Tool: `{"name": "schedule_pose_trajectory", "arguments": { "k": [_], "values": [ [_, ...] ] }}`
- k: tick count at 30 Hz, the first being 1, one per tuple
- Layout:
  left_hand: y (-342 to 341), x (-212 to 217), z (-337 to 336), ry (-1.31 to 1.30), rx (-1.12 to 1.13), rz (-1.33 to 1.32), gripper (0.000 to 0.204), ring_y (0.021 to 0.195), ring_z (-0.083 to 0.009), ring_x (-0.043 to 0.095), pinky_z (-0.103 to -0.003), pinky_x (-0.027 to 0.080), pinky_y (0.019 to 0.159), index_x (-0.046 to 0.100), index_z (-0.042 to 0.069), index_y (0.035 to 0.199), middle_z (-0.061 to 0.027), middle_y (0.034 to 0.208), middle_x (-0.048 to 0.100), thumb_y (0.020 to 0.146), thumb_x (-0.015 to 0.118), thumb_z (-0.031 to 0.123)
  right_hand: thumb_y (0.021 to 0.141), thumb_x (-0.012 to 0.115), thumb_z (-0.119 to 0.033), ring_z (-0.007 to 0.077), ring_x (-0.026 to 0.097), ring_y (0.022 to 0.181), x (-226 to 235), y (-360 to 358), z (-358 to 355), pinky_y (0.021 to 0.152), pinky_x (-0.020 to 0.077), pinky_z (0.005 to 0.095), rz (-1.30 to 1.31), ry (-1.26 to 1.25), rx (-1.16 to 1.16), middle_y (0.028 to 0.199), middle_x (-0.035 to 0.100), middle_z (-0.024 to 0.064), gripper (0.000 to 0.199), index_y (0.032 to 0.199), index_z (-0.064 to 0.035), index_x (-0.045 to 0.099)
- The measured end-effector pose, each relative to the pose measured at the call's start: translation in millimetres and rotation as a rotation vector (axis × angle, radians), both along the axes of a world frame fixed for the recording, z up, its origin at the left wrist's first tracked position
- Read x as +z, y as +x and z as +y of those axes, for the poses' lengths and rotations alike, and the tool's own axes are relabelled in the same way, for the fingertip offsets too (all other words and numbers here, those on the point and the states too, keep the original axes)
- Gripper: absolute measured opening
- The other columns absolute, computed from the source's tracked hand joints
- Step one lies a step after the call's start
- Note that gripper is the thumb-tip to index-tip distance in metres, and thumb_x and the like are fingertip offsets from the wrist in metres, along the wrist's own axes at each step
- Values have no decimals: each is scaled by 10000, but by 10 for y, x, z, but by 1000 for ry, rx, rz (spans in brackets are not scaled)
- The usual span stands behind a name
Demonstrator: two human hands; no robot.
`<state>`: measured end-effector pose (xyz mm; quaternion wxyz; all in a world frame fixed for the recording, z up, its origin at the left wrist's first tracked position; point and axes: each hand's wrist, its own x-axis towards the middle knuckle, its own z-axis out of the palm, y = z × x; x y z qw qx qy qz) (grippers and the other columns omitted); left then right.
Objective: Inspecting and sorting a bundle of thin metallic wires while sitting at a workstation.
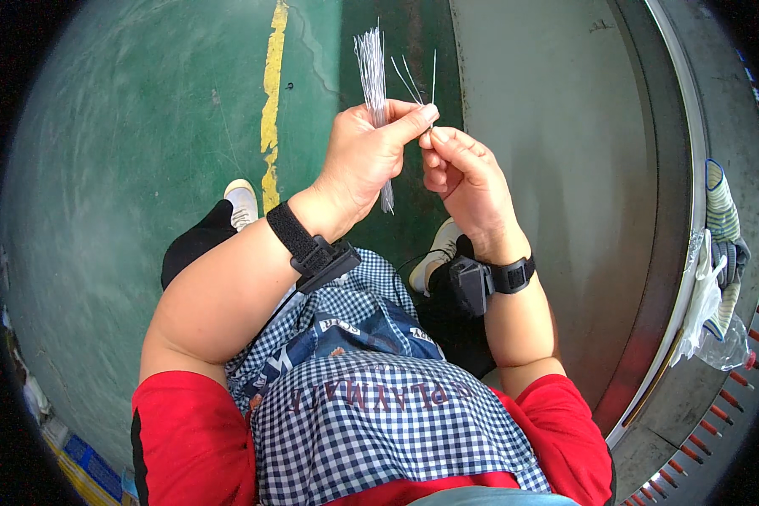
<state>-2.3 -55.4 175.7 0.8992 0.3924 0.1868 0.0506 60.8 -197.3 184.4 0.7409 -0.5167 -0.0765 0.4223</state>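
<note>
A bundle of thin, silvery wires (371, 76) stands nearly upright in my left hand (354, 156), its lower ends showing beneath the palm. The thumb and forefinger of that hand pinch a few separate wires (434, 76), which fan out above the fingertips. Close against the left thumb tip, my right hand (472, 177) is closed in a pinch. A small dark bit shows between its fingertips, but I cannot make out what it is. Both hands are raised in front of me, above the lap.
A grey-green flat surface (548, 101) with a raised dark edge lies to the right. Beyond it are a striped glove (721, 202), a clear plastic bottle (725, 346) and a row of red-tipped rods (718, 413). A yellow line (271, 93) crosses the green floor (143, 152).
</note>
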Motion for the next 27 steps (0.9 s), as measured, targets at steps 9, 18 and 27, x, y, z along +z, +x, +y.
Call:
{"name": "schedule_pose_trajectory", "arguments": {
  "k": [9, 18, 27],
  "values": [
    [66, -132, -73, 517, 229, -210, 179, 468, 1, 406, -174, 281, 420, 696, 40, 878, 45, 679, 603, 858, 707, 217, 851, 715, -139, 64, 540, 569, -53, -120, 54, 527, 424, 199, -1134, -482, -282, 730, 639, -6, 155, 893, 7, 682],
    [25, 22, 42, 108, 60, 31, 170, 436, 8, 299, -195, 211, 405, 669, 57, 892, 105, 550, 432, 871, 698, 223, 935, 603, -253, 42, 510, 637, 1, -44, 7, 576, 376, 169, -126, -113, 34, 806, 649, -8, 220, 970, -49, 677],
    [60, -61, -35, 381, 116, -92, 211, 456, 0, 364, -178, 251, 409, 678, 56, 888, 80, 615, 520, 852, 720, 259, 868, 707, -192, 43, 543, 668, 0, -53, 65, 598, 432, 184, -471, -306, -183, 803, 660, -5, 165, 902, -36, 666]
  ]
}}
